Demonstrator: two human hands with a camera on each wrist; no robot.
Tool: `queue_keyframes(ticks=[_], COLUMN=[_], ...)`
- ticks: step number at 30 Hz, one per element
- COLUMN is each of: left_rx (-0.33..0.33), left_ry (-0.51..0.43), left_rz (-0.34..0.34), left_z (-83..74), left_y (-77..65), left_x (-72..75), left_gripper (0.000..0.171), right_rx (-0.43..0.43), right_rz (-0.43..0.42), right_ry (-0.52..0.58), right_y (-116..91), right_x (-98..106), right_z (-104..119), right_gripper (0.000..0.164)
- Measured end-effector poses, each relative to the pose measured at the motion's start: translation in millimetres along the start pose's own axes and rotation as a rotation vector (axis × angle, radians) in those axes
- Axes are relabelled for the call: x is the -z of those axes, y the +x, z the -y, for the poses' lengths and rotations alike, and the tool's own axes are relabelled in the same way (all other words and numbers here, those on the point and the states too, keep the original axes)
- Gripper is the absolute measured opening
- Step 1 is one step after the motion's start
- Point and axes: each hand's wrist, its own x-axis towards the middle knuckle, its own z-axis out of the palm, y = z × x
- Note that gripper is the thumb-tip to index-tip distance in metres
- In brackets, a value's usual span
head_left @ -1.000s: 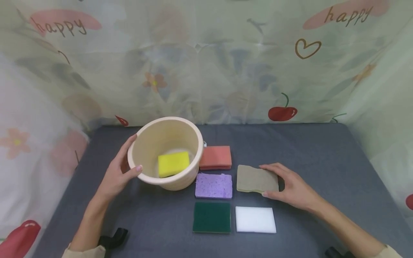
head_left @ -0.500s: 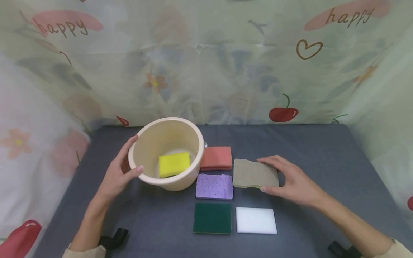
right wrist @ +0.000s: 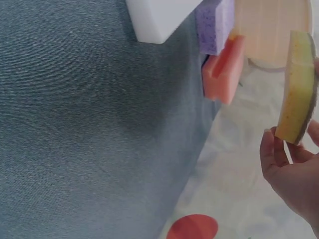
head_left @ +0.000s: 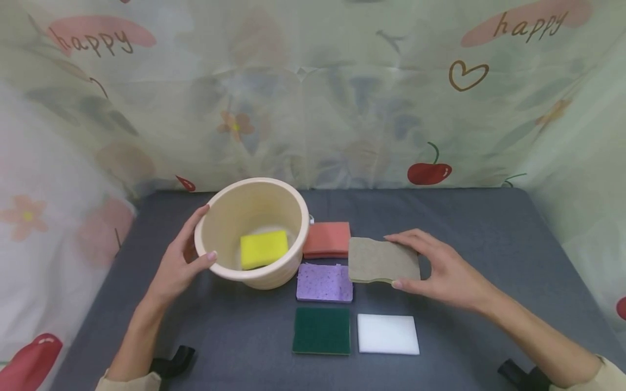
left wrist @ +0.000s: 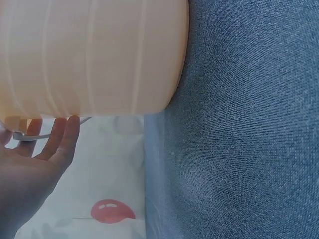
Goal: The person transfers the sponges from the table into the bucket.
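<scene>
A cream bucket (head_left: 235, 209) stands on the dark cloth with a yellow sponge (head_left: 264, 249) lying inside. My left hand (head_left: 177, 260) grips its left rim, thumb over the edge and fingers against the outer wall; the left wrist view shows those fingertips (left wrist: 73, 123) near the wire handle. Between thumb and fingers, my right hand (head_left: 435, 269) pinches a sponge with a grey-brown top (head_left: 381, 260) by its right end. The right wrist view shows this sponge's yellow side (right wrist: 297, 89), raised above the cloth.
Right of the bucket, a coral sponge (head_left: 329, 239) lies behind a purple sponge (head_left: 325, 283). Nearer the front are a dark green scouring pad (head_left: 321, 330) and a white sponge (head_left: 388, 334). A printed curtain (head_left: 342, 108) hangs behind the table.
My right hand has lifted the grey-brown sponge and carried it slightly left and up, towards the bucket. The left hand and bucket keep their place.
</scene>
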Motion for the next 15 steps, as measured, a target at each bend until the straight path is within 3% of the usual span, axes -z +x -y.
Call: queue_keyframes(ticks=[15], left_rx=[0.004], left_ry=[-0.017], left_rz=[-0.021], left_z=[-0.4], left_y=[-1.1], left_x=[-1.6], left_gripper=[0.084], right_rx=[0.026], right_rz=[-0.009], right_ry=[0.005], right_y=[11.8], right_x=[7.6], right_z=[20.4], right_gripper=[0.067])
